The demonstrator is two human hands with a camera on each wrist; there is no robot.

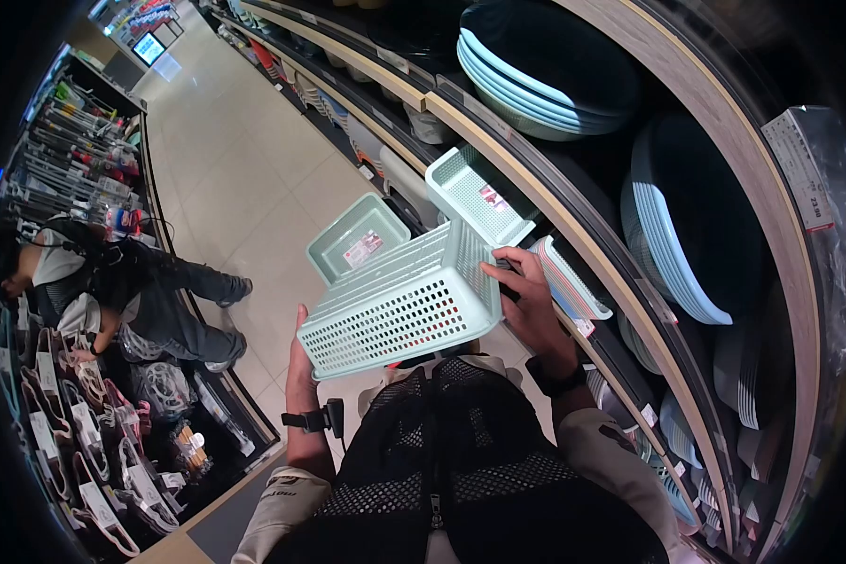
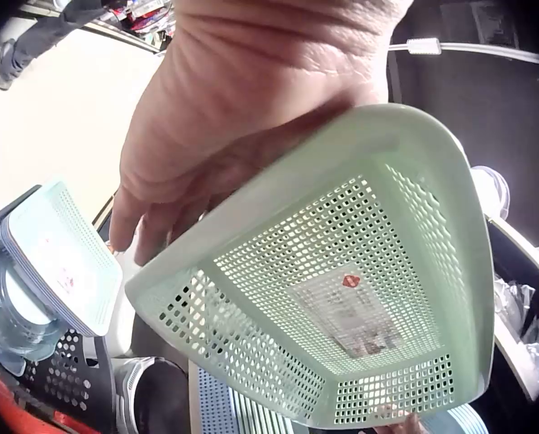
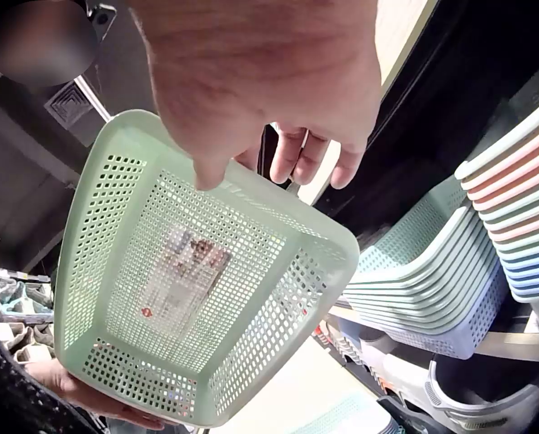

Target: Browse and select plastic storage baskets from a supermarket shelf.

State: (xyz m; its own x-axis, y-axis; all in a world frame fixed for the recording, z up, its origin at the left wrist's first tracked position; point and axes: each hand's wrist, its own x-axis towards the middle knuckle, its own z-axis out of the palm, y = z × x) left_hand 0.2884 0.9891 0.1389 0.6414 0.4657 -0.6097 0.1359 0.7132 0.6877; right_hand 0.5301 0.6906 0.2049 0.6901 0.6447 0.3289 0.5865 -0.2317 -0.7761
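A pale green perforated plastic basket (image 1: pixel 385 324) is held tilted in front of my chest, with both hands at opposite ends. Its open inside and a label (image 2: pixel 349 312) on its floor show in the left wrist view. My left hand (image 1: pixel 300 365) holds one end, its fingers on the outer side. At the other end my right hand (image 1: pixel 530 299) grips the rim, thumb over the edge and fingers outside, as the right wrist view shows. Behind it stand a similar green basket (image 1: pixel 472 193) on the shelf and a solid-sided pale green basin (image 1: pixel 334 246).
Shelves on the right carry stacked blue basins (image 1: pixel 677 249) and nested baskets (image 3: pixel 423 289). A tiled aisle (image 1: pixel 221 141) runs away to the upper left. Another person (image 1: pixel 150 291) bends at the left-hand rack, near hanging hangers (image 1: pixel 94 498).
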